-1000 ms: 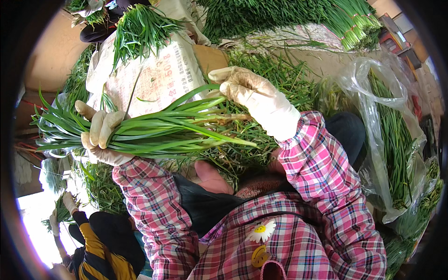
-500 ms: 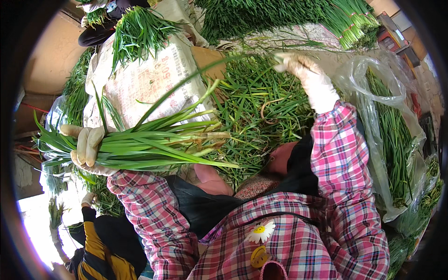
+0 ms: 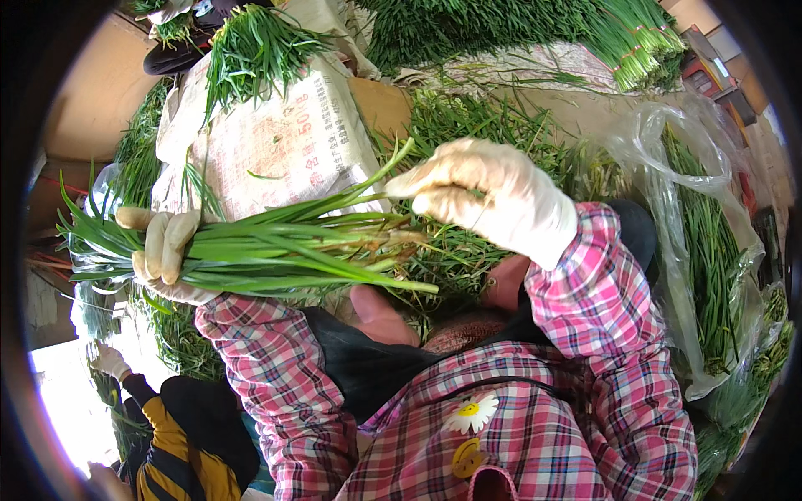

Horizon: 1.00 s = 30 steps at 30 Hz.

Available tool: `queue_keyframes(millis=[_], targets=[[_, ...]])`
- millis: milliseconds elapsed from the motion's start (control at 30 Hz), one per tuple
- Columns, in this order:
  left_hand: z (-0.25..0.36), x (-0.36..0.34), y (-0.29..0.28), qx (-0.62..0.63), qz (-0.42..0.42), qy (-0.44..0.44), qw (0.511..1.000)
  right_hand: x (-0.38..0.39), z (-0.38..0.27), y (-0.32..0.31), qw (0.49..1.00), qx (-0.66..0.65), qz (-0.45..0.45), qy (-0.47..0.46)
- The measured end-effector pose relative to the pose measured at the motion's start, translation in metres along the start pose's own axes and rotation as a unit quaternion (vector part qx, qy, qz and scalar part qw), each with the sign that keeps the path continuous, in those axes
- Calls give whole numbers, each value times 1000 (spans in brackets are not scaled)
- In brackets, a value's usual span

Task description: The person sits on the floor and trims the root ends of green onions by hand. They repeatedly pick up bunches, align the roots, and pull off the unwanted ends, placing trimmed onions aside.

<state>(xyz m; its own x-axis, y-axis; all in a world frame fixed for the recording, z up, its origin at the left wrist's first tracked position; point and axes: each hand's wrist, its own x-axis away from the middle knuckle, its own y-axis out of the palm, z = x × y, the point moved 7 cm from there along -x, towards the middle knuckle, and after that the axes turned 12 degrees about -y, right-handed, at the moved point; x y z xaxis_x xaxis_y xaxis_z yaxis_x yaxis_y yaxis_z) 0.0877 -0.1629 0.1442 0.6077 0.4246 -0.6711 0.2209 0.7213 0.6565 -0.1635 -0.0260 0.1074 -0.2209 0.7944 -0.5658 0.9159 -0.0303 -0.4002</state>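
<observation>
My left hand (image 3: 165,250), in a pale glove, is closed round the leafy part of a bunch of garlic chives (image 3: 292,252). The bunch lies level over my lap, its pale, brownish stem ends pointing right. At those ends my right hand (image 3: 501,196), gloved in white, has its thumb and fingertips pinched together on a chive stalk. Below and behind the bunch, loose green chive leaves (image 3: 451,125) are heaped on the floor between my legs and a white woven sack (image 3: 267,142).
A tied bunch of chives (image 3: 251,50) rests on the sack. Large bundles (image 3: 501,33) lie at the back. On my right stands a clear plastic bag (image 3: 668,275) of chives. A co-worker in yellow and black (image 3: 188,442) sits at lower left; another person's dark-clothed leg (image 3: 175,57) shows at upper left.
My right hand has come back from far right, where it held a long leaf drawn from the bunch, to the stem ends. The left hand keeps its hold. The lower-left co-worker's gloved hand has moved left.
</observation>
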Motion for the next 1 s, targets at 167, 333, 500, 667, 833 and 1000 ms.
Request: queue_keyframes(millis=[167,333,500,667,833,1000], targets=[[-3,-7,-4,-20,47,-51,997,-13,-2,44,992,119,-41,25],[-13,0,-17,-8,161,-38,986,-6,17,47,997,30,37,61],[-8,15,-28,-243,305,-81,917,14,44,38,965,-188,95,155],[-7,27,-48,-270,378,-114,878,14,52,33,914,-321,164,188],[-12,26,-56,-165,369,-114,908,7,35,31,961,-204,64,177],[-15,18,-46,-240,319,-82,913,10,40,30,968,-62,10,245]])
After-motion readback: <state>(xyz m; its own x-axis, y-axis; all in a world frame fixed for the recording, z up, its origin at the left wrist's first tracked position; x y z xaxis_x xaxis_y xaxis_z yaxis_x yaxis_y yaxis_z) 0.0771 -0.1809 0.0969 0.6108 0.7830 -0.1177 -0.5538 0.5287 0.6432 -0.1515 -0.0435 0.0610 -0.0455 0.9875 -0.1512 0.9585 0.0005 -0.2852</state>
